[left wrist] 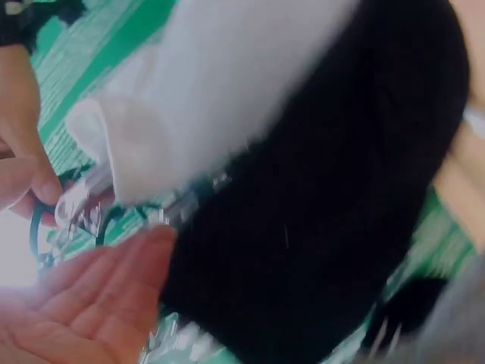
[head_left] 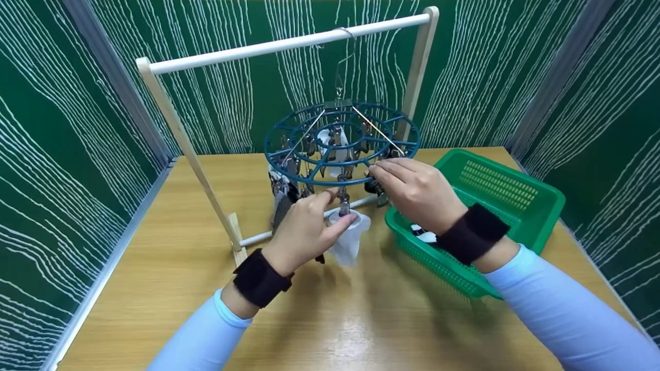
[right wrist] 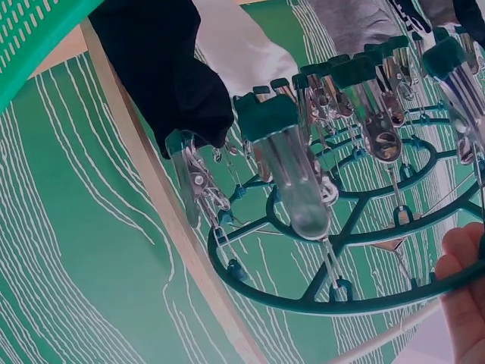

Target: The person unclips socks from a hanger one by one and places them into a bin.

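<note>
A round dark-green clip hanger [head_left: 312,181] hangs in front of me, with several socks clipped below it. At its near rim a white sock [head_left: 348,247] hangs from a metal clip [head_left: 344,206]. My left hand [head_left: 307,226] is beside this clip and sock, its thumb in front; in the left wrist view its fingers [left wrist: 114,292] look fairly straight. My right hand [head_left: 420,193] holds the hanger's rim on the right; its fingers [right wrist: 461,277] show at the ring in the right wrist view. A black sock [left wrist: 303,220] hangs near my left hand.
A wooden stand with a white bar [head_left: 247,51] carries the hanger. At the right, under my right forearm, a green basket [head_left: 549,216] holds a black-and-white item [head_left: 425,236]. Another white sock [head_left: 335,147] hangs toward the middle of the hanger.
</note>
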A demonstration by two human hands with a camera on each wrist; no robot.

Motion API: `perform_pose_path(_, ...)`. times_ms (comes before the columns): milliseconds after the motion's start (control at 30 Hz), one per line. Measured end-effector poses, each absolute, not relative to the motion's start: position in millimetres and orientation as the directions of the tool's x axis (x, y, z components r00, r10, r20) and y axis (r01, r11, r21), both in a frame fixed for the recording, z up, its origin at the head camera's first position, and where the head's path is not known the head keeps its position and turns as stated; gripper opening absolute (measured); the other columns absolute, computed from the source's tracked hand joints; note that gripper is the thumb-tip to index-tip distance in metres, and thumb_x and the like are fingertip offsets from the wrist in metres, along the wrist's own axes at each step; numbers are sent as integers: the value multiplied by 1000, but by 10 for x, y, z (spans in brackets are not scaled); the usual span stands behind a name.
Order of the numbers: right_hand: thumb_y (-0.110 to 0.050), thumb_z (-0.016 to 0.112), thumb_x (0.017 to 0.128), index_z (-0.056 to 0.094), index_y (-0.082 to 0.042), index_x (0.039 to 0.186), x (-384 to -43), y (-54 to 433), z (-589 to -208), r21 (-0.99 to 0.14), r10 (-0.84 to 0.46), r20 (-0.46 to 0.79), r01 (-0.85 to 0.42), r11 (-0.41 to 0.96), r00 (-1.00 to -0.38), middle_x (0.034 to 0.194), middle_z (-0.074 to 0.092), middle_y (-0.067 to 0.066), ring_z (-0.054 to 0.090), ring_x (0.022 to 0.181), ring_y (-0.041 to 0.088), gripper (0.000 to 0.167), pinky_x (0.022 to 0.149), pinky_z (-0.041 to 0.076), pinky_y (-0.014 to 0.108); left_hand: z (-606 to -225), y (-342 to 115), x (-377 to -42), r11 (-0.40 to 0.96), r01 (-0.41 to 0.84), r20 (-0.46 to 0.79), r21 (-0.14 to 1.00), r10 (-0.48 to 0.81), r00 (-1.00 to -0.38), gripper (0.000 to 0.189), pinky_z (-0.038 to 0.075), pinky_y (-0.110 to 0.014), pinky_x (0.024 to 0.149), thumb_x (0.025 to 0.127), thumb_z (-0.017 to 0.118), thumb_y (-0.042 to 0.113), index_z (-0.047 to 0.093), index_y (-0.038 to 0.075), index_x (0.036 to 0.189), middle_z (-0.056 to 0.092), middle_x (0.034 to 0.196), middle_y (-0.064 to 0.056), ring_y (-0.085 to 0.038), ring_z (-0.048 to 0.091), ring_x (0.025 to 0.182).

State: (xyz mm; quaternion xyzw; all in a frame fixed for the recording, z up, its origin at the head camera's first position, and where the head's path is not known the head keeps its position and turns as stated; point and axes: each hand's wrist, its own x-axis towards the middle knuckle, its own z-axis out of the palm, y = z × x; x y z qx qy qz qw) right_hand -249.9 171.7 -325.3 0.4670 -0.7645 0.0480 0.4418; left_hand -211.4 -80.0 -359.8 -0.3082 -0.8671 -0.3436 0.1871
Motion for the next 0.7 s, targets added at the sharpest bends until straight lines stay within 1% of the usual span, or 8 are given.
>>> perform_pose_path(67,10,79,92,78,6,115,-2498,1719,-3256,346,-676,717,-756,556,-169,107,82,23,81,97,36,23,87,68,48,-3593,-779,-2145,545,620,476,564,400,-784,48,64,-49,93,103,77,27,68,-8,134,79,118,-22,-33,77,107)
perform_pose_path(133,9,79,92,78,5,115,-2499,1723,-3257,352,-680,714,-757,551,-163,106,82,23,82,96,36,23,86,68,48,-3585,-772,-2176,506,591,441,628,395,-806,47,63,-49,101,103,77,24,67,-9,136,78,125,-23,-33,77,115)
perform_pose_path(233,9,80,92,79,5,114,-2504,1732,-3260,355,-681,714,-756,551,-161,106,82,23,82,96,36,22,86,68,47,-3572,-769,-2212,454,569,417,686,395,-819,43,62,-47,103,104,76,20,68,-11,134,78,127,-23,-32,77,117)
perform_pose_path(333,10,79,92,79,6,113,-2510,1738,-3259,353,-678,717,-754,554,-162,106,82,23,82,95,36,22,85,68,47,-3561,-766,-2232,424,564,415,709,395,-819,37,64,-45,101,103,76,15,70,-10,130,78,125,-23,-31,79,113)
perform_pose_path(467,10,79,92,79,6,113,-2509,1745,-3251,351,-676,718,-753,557,-165,105,82,23,82,94,36,21,84,68,47,-3555,-749,-2245,417,561,421,715,384,-822,30,66,-43,97,101,78,12,74,-8,124,81,120,-21,-30,80,107)
perform_pose_path(700,8,79,94,80,4,113,-2485,1750,-3242,346,-666,727,-748,567,-169,106,82,22,82,98,36,20,87,67,47,-3543,-742,-2231,451,580,468,678,344,-814,24,68,-43,87,98,82,12,78,-6,113,83,109,-19,-28,81,93)
